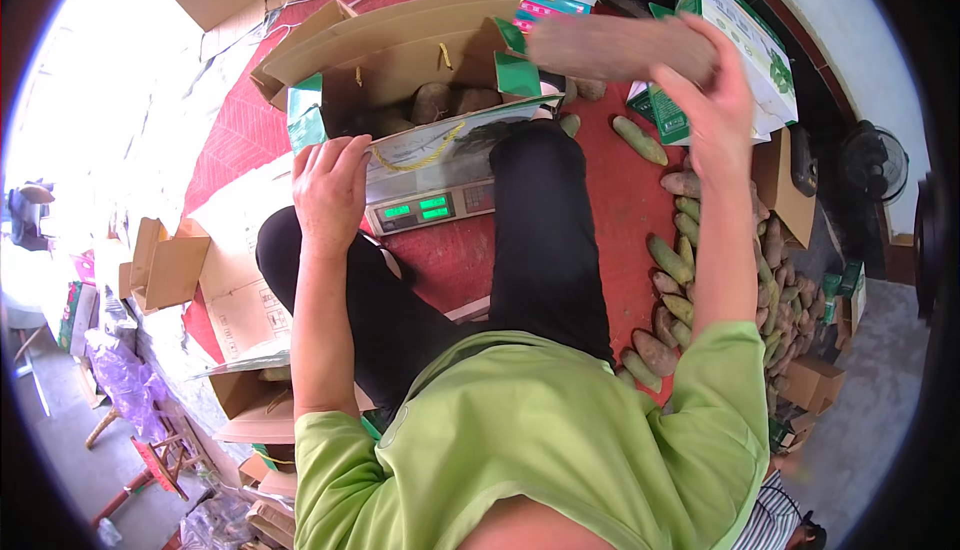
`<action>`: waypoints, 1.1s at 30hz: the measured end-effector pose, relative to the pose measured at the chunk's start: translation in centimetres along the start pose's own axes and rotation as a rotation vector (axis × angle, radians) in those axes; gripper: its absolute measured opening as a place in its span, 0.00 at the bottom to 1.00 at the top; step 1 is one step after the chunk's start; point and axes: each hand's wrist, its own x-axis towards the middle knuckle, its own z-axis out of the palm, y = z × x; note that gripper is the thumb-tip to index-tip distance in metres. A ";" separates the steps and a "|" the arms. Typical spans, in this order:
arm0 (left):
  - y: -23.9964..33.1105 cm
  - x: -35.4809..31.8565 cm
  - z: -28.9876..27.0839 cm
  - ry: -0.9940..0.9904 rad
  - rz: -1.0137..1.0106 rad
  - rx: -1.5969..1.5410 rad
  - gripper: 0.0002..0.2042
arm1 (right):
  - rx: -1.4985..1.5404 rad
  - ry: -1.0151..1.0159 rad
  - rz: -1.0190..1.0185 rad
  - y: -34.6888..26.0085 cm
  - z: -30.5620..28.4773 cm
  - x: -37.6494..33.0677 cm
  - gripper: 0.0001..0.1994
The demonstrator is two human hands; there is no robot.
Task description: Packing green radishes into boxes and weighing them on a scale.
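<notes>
My right hand (715, 100) is raised at the upper right, wrapped round one end of a long reddish-brown root vegetable (620, 48), which is blurred by motion. The root points left, toward an open cardboard box (400, 50). Several brown roots (432, 104) lie inside that box. With my left hand (330, 185) I grip the top edge of the box's near flap (420, 158), which has a yellow rope handle. Under the box, a scale (430, 210) shows lit green digits between my knees.
Green and reddish-brown root vegetables (670, 258) lie heaped on the red floor covering (540, 270) at my right. Behind them stands a green and white carton (745, 40), near a black fan (873, 160). At left sit an open small carton (170, 265) and flattened cardboard (240, 280).
</notes>
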 end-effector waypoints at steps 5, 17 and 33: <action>-0.5 0.4 0.5 0.043 0.009 0.024 0.08 | -0.139 -0.382 -0.048 2.4 10.7 3.7 0.25; -1.3 -0.2 1.0 0.073 0.004 0.075 0.08 | -0.089 -0.237 -0.015 7.8 7.5 0.4 0.14; -2.8 -0.7 2.3 0.077 0.125 0.214 0.12 | -1.710 -1.272 0.533 28.5 -21.8 -40.7 0.09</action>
